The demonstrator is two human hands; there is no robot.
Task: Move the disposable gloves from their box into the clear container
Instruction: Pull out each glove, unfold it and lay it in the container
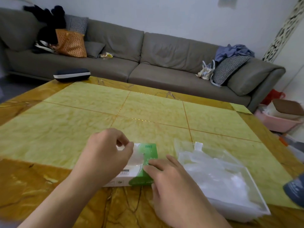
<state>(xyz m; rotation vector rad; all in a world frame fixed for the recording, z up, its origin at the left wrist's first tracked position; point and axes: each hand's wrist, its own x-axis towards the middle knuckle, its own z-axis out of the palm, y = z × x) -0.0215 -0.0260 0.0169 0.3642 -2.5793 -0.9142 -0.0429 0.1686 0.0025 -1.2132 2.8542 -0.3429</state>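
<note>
A green and white glove box (148, 163) lies flat near the table's front edge. My left hand (107, 152) hovers over its left part and pinches a thin clear glove (136, 155) at the opening. Straight fingers of my right hand (166, 176) press on the box's green right side. Right of the box stands the clear container (253, 183), with several crumpled clear gloves (213, 171) lying in it.
The yellow-green marble table (131, 109) stretches ahead. A dark case (71, 74) sits at its far left corner. A grey sofa (148, 55) with bags and cushions lies beyond. A pink bin (278, 122) and a dark object (296, 190) are at the right.
</note>
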